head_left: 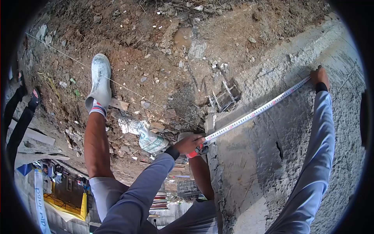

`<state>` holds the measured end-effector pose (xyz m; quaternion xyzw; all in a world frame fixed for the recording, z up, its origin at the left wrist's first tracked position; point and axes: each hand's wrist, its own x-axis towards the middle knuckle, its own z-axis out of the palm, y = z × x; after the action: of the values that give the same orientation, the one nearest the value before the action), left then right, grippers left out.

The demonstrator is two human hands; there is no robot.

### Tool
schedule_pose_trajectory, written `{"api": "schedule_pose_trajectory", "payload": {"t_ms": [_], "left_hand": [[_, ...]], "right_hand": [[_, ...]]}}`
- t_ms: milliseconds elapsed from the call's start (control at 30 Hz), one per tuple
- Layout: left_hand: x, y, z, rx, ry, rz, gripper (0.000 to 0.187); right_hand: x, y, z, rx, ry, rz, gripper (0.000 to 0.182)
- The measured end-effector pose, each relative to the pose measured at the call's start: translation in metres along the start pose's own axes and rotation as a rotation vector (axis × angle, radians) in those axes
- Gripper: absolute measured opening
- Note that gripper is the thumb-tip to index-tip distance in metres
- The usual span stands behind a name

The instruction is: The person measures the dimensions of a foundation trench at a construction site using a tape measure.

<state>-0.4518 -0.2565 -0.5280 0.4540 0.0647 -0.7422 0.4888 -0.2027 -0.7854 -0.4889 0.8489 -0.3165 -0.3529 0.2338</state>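
Note:
A white tape measure (259, 110) with black and red markings is drawn out at a slant along the edge of a grey concrete wall (249, 163). My left hand (189, 144) is closed around its near end, where part of a red and black case shows by the wall's corner. At the far end, my right hand (320, 78) rests on the concrete, its fingers closed on the blade's tip. Between the two hands the blade looks taut and straight.
Steel bars (226, 95) stick out of a hole beside the wall. A thin string (136, 95) crosses the rubble-strewn soil. My foot wears a pale rubber boot (100, 80), with a torn white sack (152, 140) nearby. Another person's legs (21, 113) show at far left.

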Motion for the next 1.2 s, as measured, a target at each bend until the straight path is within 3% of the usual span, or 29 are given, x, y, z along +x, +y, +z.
{"api": "schedule_pose_trajectory", "payload": {"t_ms": [100,200,300,400,600,667,867,933,1167,1200], "left_hand": [[-0.001,0.004,-0.001,-0.058,-0.025,0.028,0.037],[-0.008,0.024,-0.009,-0.105,-0.059,-0.024,0.034],[-0.012,0.027,-0.014,-0.149,-0.094,-0.078,0.032],[-0.006,-0.002,-0.015,-0.172,-0.069,-0.045,0.030],[0.001,-0.003,-0.010,-0.135,-0.143,-0.066,0.025],[0.003,0.000,-0.005,-0.329,-0.101,-0.017,0.026],[0.003,0.011,-0.009,-0.230,-0.108,-0.095,0.025],[0.006,0.003,-0.007,-0.296,-0.099,-0.084,0.025],[0.007,0.012,-0.009,-0.262,-0.111,-0.061,0.023],[0.007,0.020,-0.011,-0.227,-0.114,-0.135,0.023]], "right_hand": [[0.003,0.004,0.000,0.006,-0.040,0.012,0.038],[0.009,0.014,0.005,0.038,0.177,0.018,0.046],[0.039,0.034,-0.014,0.092,0.245,0.077,0.041],[0.089,0.069,-0.014,0.031,0.066,0.106,0.038],[0.066,0.044,-0.020,-0.051,0.063,0.090,0.038],[0.063,0.043,-0.021,-0.080,0.044,0.053,0.038],[0.070,0.042,-0.009,-0.062,0.068,0.043,0.036],[0.070,0.042,-0.005,0.024,0.209,0.028,0.035],[0.064,0.030,-0.011,-0.054,0.073,0.081,0.036],[0.058,0.027,-0.013,-0.062,0.082,0.088,0.034]]}}
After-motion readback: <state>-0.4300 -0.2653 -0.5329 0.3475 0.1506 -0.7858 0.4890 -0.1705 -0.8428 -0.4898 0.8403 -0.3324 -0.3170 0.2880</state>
